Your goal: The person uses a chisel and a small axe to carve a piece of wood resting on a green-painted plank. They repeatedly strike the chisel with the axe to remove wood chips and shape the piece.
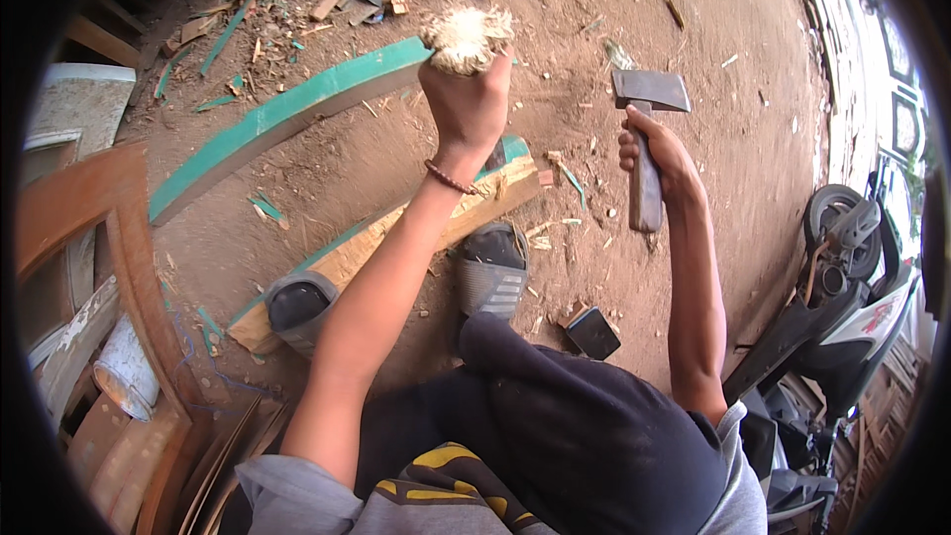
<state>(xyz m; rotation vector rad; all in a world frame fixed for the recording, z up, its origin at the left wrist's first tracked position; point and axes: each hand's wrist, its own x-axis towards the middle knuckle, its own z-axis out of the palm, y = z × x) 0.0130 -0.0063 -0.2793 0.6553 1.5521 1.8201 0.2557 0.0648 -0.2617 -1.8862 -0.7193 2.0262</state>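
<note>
My left hand [468, 104] is closed around an upright tool, apparently a chisel, whose wooden top [466, 38] is splayed into pale frayed fibres. A dark part shows just below the fist, over the far end of a wooden beam [436, 228]; whether it touches the wood is hidden. The beam is partly green, with a raw yellowish face. Off to the right, my right hand [659, 154] grips a hatchet [649, 163] by its short wooden handle, the dark metal head raised at the top. My sandalled feet [492, 272] are at the beam's near side.
A curved green beam [287, 129] lies beyond on the dirt ground. Wood chips and scraps [367, 0] are scattered at the far left. A wooden frame [124, 208] and a white can [127, 367] stand left. A phone [593, 333] lies near my knee; a motorbike [842, 317] is at right.
</note>
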